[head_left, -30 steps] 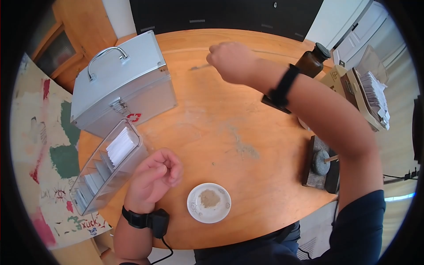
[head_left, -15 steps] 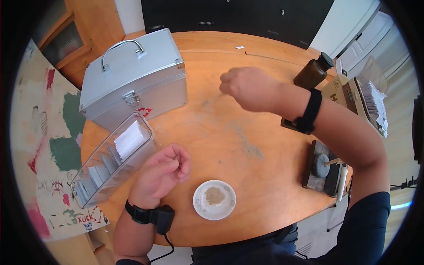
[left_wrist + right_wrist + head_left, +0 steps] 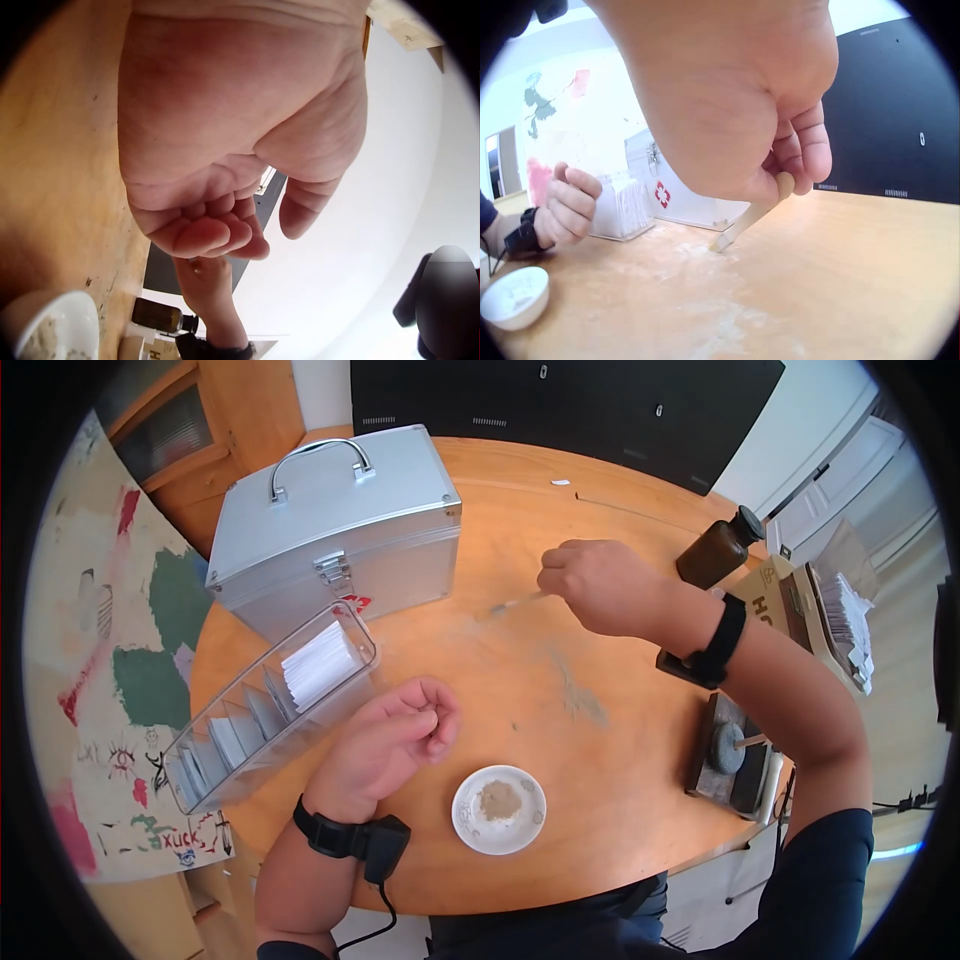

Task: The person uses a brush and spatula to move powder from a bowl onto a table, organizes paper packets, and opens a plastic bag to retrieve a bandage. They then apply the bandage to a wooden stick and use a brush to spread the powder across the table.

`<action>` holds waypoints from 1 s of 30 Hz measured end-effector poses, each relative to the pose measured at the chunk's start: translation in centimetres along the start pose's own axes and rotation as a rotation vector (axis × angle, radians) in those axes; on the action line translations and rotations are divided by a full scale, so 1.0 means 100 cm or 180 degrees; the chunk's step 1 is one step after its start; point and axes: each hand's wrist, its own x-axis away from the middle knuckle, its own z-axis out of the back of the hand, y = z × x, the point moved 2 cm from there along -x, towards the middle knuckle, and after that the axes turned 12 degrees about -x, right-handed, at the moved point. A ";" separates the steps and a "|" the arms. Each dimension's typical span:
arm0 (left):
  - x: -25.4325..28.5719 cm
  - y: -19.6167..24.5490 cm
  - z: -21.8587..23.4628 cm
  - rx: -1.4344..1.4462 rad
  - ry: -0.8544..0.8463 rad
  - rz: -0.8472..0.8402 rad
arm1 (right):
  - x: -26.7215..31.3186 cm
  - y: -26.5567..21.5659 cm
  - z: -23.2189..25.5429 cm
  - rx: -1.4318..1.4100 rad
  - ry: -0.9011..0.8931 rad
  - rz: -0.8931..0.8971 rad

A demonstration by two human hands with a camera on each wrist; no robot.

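Observation:
In the head view the right hand (image 3: 610, 585) pinches a thin brush-like tool (image 3: 515, 603) above the table's middle. In the right wrist view, thumb and fingers grip the tool's handle, and its pale tip (image 3: 721, 243) is at the tabletop beside whitish smears (image 3: 727, 322). Greenish-grey powder (image 3: 580, 695) is spread on the wood. The left hand (image 3: 395, 745) hangs idle with loosely curled fingers, holding nothing, between the clear card box and a small white bowl (image 3: 463, 830). Beige powder (image 3: 500, 800) lies in the bowl.
A silver case (image 3: 330, 530) stands at the back left, with the clear divided box (image 3: 235, 755) of white papers before it. To the right are a brown bottle (image 3: 712, 552), a carton (image 3: 768, 582) and a dark block with a round stone (image 3: 727, 748).
The right hand has moved nearer and to the right across the table, holding the tool. The head view has shifted, moving the case and bowl rightward in frame. The left hand remains loosely curled.

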 end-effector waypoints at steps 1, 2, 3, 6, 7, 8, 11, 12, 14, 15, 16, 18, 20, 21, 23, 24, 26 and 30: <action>-0.001 -0.001 0.000 -0.0014 -0.0013 0.0030 | -0.003 0.004 -0.001 0.0008 0.0009 -0.0012; -0.002 -0.002 -0.002 -0.0025 -0.0037 0.0043 | -0.008 0.013 0.000 0.0139 0.0263 -0.0192; -0.002 -0.002 -0.004 -0.0030 0.0036 0.0020 | -0.014 0.024 0.000 0.0266 0.0516 -0.0379; -0.002 -0.002 -0.005 -0.0034 0.0103 0.0002 | -0.049 0.059 -0.002 0.0483 0.0872 -0.0882; -0.002 -0.002 -0.004 -0.0023 0.0117 -0.0010 | -0.062 0.068 -0.002 0.0481 0.0877 -0.0888; -0.002 -0.002 -0.004 -0.0026 0.0119 -0.0007 | -0.074 0.076 -0.002 0.0428 0.0939 -0.1067; -0.001 -0.002 -0.002 -0.0138 0.0211 0.0017 | -0.102 0.089 -0.003 0.0324 0.1021 -0.1287; 0.000 -0.003 -0.002 -0.0187 0.0226 0.0014 | -0.108 0.091 -0.004 0.0285 0.1041 -0.1333; 0.000 -0.003 -0.002 -0.0252 0.0227 0.0014 | -0.118 0.092 -0.011 0.0268 0.0959 -0.1297; 0.000 -0.002 -0.002 -0.0241 0.0232 0.0033 | -0.120 0.094 -0.014 0.0253 0.0860 -0.1257; 0.000 -0.002 -0.002 -0.0224 0.0234 0.0053 | -0.116 0.092 -0.013 0.0254 0.0861 -0.1269; 0.000 -0.002 -0.003 -0.0209 0.0216 0.0064 | -0.098 0.071 -0.011 0.0453 0.0559 -0.0716; 0.002 0.000 -0.005 -0.0164 0.0223 0.0046 | -0.070 0.050 -0.008 0.0500 0.0511 -0.0127; 0.002 0.001 -0.007 -0.0179 0.0241 0.0097 | -0.054 0.039 -0.007 0.0473 0.0405 0.0105; 0.002 0.001 -0.006 -0.0183 0.0282 0.0114 | -0.024 0.013 0.003 0.0353 0.0251 0.0471; 0.002 0.001 -0.004 -0.0082 0.0123 0.0083 | -0.016 0.009 0.006 0.0216 0.0356 0.0493; 0.002 0.000 -0.003 0.0012 -0.0028 0.0061 | -0.015 0.009 0.007 0.0064 0.0467 0.0516; 0.000 0.000 -0.006 -0.0093 0.0033 0.0042 | -0.045 0.052 0.000 0.0586 0.0861 -0.0513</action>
